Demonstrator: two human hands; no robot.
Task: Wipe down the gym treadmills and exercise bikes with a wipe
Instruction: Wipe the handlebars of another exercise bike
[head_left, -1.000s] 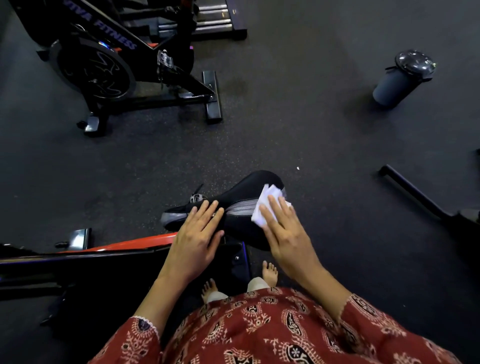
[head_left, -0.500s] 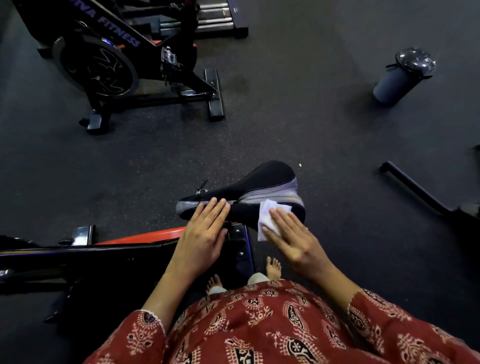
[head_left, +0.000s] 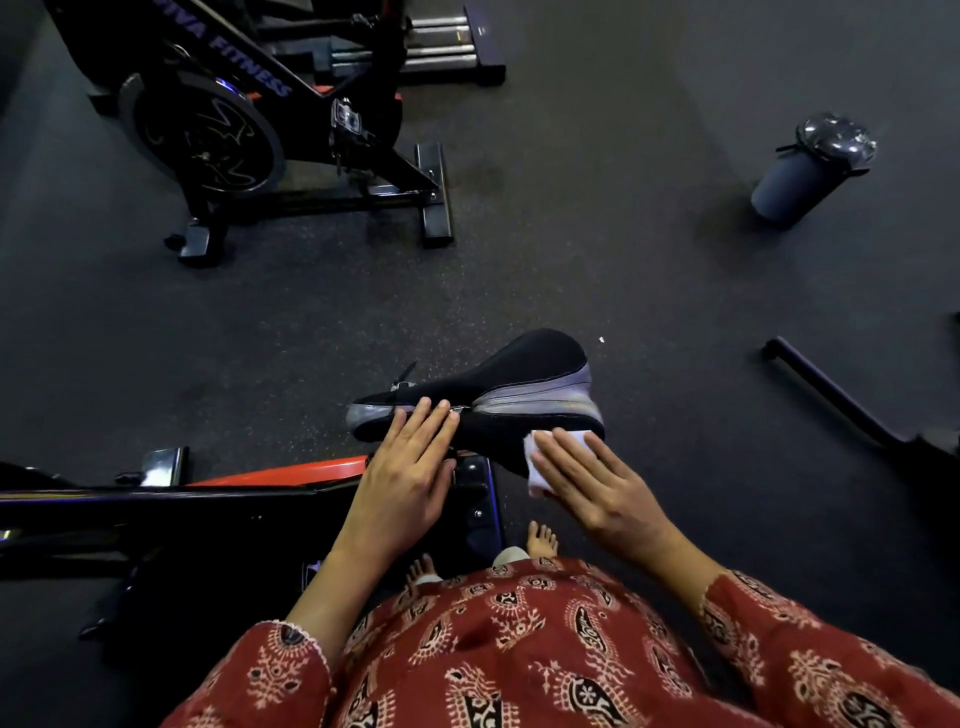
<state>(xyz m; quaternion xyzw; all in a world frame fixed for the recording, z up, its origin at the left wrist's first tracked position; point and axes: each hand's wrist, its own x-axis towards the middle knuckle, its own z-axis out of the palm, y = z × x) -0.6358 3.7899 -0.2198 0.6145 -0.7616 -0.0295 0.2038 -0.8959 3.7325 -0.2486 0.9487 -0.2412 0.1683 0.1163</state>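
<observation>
A black and grey bike saddle (head_left: 519, 374) sits in the middle of the view, on the exercise bike with the red and black frame (head_left: 270, 475) that runs off to the left. My left hand (head_left: 405, 473) lies flat with straight fingers on the saddle's narrow near-left end. My right hand (head_left: 592, 483) presses a white wipe (head_left: 535, 467) against the saddle's near side with flat fingers. Most of the wipe is hidden under that hand.
A second black exercise bike (head_left: 249, 124) stands at the far left on the dark rubber floor. A grey bottle (head_left: 810, 166) stands at the far right. A black bar of other equipment (head_left: 831, 400) lies at the right edge. My bare feet (head_left: 540, 540) are below the saddle.
My right hand has slid the wipe from the saddle's top rear down and towards me along its near side. My left hand has stayed on the narrow end.
</observation>
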